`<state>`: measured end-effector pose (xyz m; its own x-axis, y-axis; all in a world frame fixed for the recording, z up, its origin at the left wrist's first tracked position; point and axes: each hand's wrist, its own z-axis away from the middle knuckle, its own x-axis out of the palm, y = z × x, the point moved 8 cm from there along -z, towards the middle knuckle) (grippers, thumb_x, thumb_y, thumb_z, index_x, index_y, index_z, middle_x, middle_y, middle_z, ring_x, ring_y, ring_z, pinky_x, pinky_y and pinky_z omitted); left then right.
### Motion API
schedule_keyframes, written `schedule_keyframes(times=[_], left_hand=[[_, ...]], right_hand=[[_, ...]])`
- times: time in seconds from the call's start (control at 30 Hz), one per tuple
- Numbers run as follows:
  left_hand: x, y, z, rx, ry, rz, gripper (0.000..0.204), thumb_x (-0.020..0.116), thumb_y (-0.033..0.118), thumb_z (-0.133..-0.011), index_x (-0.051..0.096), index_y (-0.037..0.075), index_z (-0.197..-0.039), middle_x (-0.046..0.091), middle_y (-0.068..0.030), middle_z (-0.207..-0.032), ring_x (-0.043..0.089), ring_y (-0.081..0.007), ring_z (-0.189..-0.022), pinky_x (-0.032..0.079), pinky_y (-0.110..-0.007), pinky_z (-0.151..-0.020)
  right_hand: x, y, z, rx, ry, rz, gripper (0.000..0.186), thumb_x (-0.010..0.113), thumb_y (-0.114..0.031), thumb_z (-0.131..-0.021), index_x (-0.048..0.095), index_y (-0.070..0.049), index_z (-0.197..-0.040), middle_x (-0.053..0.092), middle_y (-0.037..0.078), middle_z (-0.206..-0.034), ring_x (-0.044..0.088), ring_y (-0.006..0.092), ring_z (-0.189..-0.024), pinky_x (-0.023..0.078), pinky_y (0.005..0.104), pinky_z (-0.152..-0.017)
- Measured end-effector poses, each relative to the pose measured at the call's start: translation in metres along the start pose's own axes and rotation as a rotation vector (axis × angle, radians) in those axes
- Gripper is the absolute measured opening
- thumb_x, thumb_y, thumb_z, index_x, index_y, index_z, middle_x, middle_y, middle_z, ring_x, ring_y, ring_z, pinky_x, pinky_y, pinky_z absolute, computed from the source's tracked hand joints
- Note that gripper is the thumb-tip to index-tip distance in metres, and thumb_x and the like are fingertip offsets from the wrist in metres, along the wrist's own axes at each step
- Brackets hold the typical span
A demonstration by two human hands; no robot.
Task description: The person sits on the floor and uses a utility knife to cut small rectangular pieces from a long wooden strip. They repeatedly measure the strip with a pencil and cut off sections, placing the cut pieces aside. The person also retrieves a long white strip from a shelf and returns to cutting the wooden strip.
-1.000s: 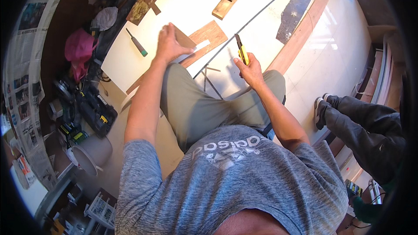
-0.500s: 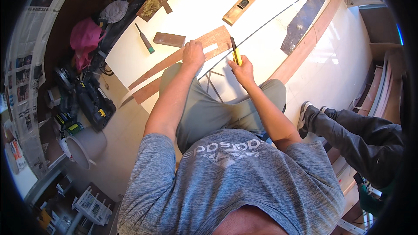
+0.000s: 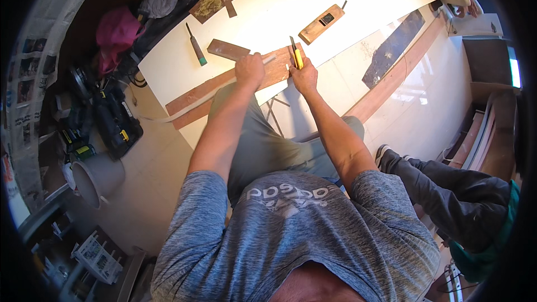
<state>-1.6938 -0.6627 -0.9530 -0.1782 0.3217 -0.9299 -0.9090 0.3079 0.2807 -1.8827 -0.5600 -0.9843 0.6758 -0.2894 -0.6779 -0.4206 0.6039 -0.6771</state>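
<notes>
A reddish-brown wood board [image 3: 190,99] lies slanting over the near edge of the white tabletop [image 3: 268,11], close to my knees. Along it runs a narrow pale strip [image 3: 196,106], its loose tail curving off the left end. My left hand [image 3: 250,71] is closed over the strip and presses on the board. In my right hand [image 3: 304,77] is a yellow utility knife [image 3: 298,57], blade pointing away from me, at the board's right end. A small white bit shows beside the right fingers; whether they touch it I cannot tell.
Beyond the board lie a wooden hand plane [image 3: 321,24], a wood block [image 3: 228,50], a green-ended chisel [image 3: 196,46] and a brown piece bearing shavings [image 3: 210,4]. A long plank [image 3: 400,72] is at right, near another person's legs [image 3: 442,182]. Black tools [image 3: 114,123] and a bucket [image 3: 99,179] stand left.
My right hand has moved left and away from me, bringing the knife over the board's right end. The strip's tail stretches further left, and the whole view has shifted slightly.
</notes>
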Motion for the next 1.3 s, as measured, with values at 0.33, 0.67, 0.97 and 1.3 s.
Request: schedule_keyframes(times=[0.33, 0.67, 0.97, 1.3], left_hand=[[-0.140, -0.032, 0.129, 0.108, 0.162, 0.169, 0.022, 0.074, 0.023, -0.095, 0.075, 0.009, -0.112, 0.072, -0.0164, -0.096, 0.070, -0.0401, -0.091, 0.055, -0.050, -0.080], [-0.085, -0.010, 0.245, 0.102, 0.516, 0.215, 0.015, 0.073, 0.024, -0.096, 0.072, 0.015, -0.108, 0.067, -0.0043, -0.088, 0.064, -0.0281, -0.084, 0.048, -0.043, -0.073], [-0.091, -0.022, 0.245, 0.109, 0.547, 0.329, 0.022, 0.077, 0.021, -0.092, 0.075, 0.011, -0.111, 0.068, -0.0085, -0.087, 0.066, -0.0313, -0.082, 0.050, -0.045, -0.073], [-0.095, -0.019, 0.248, 0.141, 0.566, 0.349, 0.024, 0.080, 0.019, -0.090, 0.076, 0.009, -0.111, 0.069, -0.0087, -0.089, 0.067, -0.0308, -0.086, 0.052, -0.044, -0.077]], right_hand=[[0.009, -0.036, 0.013, -0.011, 0.080, 0.160, 0.023, 0.075, -0.014, -0.090, 0.063, -0.001, -0.105, 0.073, 0.028, -0.101, 0.071, 0.0457, -0.103, 0.056, 0.0533, -0.091], [0.019, -0.036, 0.003, 0.082, 0.121, 0.145, 0.023, 0.069, -0.007, -0.087, 0.065, 0.003, -0.107, 0.072, 0.030, -0.107, 0.070, 0.0486, -0.104, 0.055, 0.0548, -0.093], [0.005, -0.029, 0.023, -0.057, 0.201, -0.054, 0.030, 0.073, -0.011, -0.085, 0.067, 0.000, -0.112, 0.073, 0.026, -0.106, 0.071, 0.0451, -0.101, 0.055, 0.0521, -0.094], [-0.031, 0.065, 0.060, 0.182, -0.064, -0.425, 0.020, 0.077, -0.004, -0.079, 0.064, -0.005, -0.095, 0.065, 0.004, -0.075, 0.061, 0.0131, -0.060, 0.048, 0.0302, -0.051]])
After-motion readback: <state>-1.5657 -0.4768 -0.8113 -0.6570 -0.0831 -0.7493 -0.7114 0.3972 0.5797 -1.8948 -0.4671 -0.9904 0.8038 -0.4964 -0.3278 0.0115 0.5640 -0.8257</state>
